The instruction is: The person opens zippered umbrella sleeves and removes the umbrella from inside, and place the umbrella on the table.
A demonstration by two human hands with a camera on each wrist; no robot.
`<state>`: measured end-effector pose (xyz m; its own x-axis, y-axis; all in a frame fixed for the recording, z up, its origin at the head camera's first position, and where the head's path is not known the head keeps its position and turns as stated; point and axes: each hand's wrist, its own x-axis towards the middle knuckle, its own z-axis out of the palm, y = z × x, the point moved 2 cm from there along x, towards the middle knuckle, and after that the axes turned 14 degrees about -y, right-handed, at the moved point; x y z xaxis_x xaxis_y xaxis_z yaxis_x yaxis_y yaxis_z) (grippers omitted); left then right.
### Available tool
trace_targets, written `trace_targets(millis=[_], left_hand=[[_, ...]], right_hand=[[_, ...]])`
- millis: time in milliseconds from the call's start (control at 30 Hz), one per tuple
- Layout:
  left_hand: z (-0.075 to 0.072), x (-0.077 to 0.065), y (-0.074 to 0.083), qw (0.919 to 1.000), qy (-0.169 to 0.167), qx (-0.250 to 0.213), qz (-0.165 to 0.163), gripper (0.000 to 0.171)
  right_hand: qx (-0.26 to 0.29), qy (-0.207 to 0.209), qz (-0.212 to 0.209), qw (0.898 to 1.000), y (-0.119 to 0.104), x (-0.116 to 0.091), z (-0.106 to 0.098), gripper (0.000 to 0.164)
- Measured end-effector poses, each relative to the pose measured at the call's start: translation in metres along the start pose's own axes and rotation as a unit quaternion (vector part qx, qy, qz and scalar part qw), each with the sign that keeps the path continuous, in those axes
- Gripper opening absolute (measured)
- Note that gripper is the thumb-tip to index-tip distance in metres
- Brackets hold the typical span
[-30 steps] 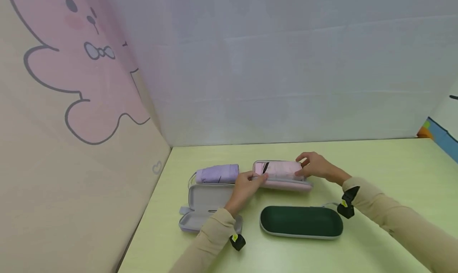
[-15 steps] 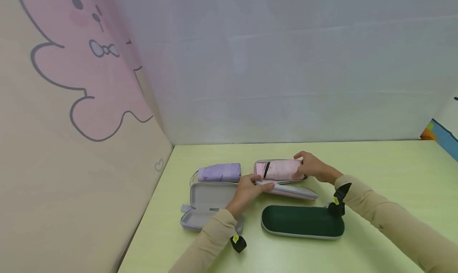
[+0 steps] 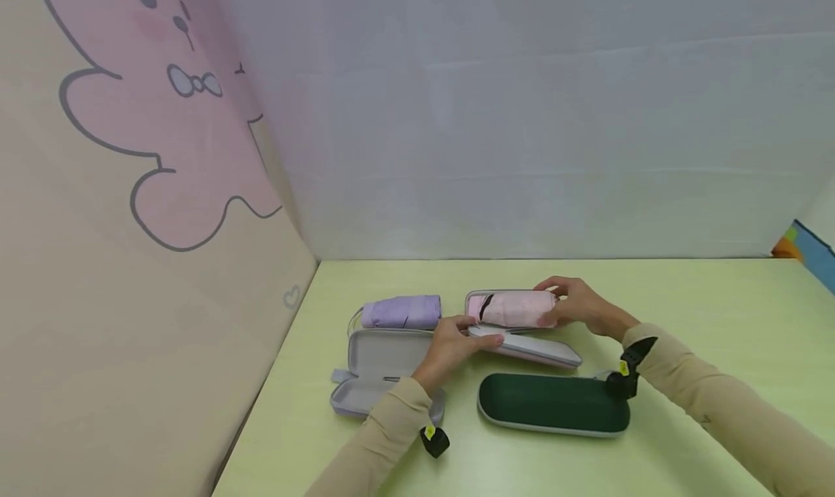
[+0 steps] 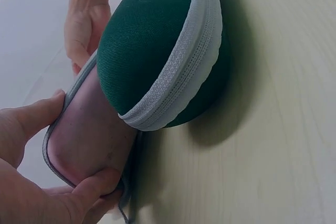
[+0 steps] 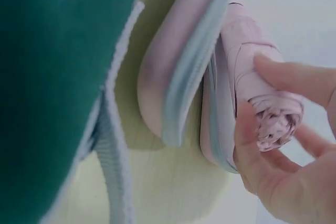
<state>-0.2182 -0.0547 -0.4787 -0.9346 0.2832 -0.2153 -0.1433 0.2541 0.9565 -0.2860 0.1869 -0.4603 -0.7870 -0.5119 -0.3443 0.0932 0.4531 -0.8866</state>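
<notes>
"Where's the rolled pink umbrella [image 3: 518,309]?"

"Over the back half of the open pink zip case [image 3: 536,351]; the right hand [image 3: 580,308] holds its right end."

"And the left hand [image 3: 450,348]?"

"Gripping the case's front half at its left end, thumb and fingers on opposite edges. A green zip case [image 3: 554,404] sits just in front."

From the head, looks forward and down, well back, over the worktop [image 3: 704,323] to the back wall [image 3: 522,120]. From the left wrist, peers close past the green case [image 4: 147,40] at the left fingers [image 4: 97,184] on the pink case [image 4: 86,127], tipped sideways. From the right wrist, faces the right fingers [image 5: 302,82] on the pink roll [image 5: 249,80], also near. Shares the green case and pink case across all three.
</notes>
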Motion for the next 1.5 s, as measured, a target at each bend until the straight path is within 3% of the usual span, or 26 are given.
trace_targets(millis=[300,533,800,1033,1500], left_hand=[[0.003,0.001,0.001,0.9999,0.008,-0.005,0.009,0.068],[0.005,0.001,0.0,1.0,0.005,0.001,0.003,0.06],[0.006,-0.002,-0.003,0.9997,0.009,0.021,-0.012,0.067],[0.006,-0.003,-0.004,0.9997,0.004,0.024,-0.006,0.074],[0.007,0.0,-0.004,0.9995,0.004,0.031,0.004,0.071]], right_hand=[[0.066,0.022,-0.029,0.997,-0.001,-0.006,-0.004,0.059],[0.099,0.047,-0.019,0.994,0.001,-0.017,-0.017,0.056],[0.148,0.041,-0.035,0.988,-0.001,-0.035,-0.034,0.056],[0.197,0.03,-0.066,0.978,-0.003,-0.055,-0.048,0.038],[0.219,0.04,-0.065,0.973,0.019,-0.088,-0.078,0.038]])
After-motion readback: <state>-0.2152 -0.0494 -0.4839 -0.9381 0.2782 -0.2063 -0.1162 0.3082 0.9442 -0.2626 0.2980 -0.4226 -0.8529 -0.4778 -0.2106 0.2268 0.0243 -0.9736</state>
